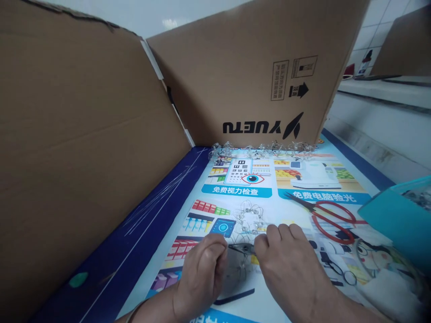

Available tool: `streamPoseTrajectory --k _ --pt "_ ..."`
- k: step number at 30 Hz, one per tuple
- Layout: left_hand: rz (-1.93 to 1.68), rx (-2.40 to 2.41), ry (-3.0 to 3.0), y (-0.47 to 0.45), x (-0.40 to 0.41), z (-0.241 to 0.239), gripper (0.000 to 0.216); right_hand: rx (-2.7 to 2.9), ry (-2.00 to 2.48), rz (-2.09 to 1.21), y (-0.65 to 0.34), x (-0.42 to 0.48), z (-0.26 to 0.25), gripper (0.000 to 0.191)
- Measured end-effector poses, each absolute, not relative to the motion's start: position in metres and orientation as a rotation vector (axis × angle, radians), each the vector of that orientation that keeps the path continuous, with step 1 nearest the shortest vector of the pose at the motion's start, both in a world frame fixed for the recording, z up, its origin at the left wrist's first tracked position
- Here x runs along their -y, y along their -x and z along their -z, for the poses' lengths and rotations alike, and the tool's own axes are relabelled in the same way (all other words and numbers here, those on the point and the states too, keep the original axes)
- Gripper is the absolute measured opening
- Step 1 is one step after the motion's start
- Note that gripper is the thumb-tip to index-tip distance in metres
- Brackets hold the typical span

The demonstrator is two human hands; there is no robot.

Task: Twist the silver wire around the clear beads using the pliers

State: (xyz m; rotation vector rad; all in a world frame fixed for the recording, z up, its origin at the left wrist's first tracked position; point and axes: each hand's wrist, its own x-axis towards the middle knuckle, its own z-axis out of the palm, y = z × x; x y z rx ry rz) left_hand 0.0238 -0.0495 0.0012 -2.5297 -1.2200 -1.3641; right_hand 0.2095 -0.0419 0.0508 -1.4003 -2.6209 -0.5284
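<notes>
My left hand (202,273) is curled closed just left of centre, pinching something thin that I cannot make out. My right hand (289,264) is closed round small dark pliers (241,248), whose tip points left toward the left hand's fingers. Just beyond both hands lies a small piece of clear beads on thin wire loops (251,219), resting on a printed poster mat (235,179). Beneath the hands a dark curved strip (234,297) lies on the mat.
Red-handled scissors (332,215) lie to the right. A teal box (397,220) sits at the right edge. Cardboard walls stand on the left (77,143) and behind (249,72). A row of clear beaded pieces (262,150) lines the back wall's foot.
</notes>
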Motion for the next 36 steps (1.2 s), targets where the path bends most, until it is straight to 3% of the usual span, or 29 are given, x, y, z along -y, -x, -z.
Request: streamPoseTrajectory --k 14,36 --pt "1.34 1.203 2.425 -0.0261 0.0497 -0.0006 0.017 2.659 1.426 0.5 -0.206 0.0455 -0.053 0.003" --pt "1.327 1.312 2.484 -0.0243 0.0476 -0.0004 0.013 2.745 1.391 0.384 -0.2091 0.0388 -0.0469 0.011"
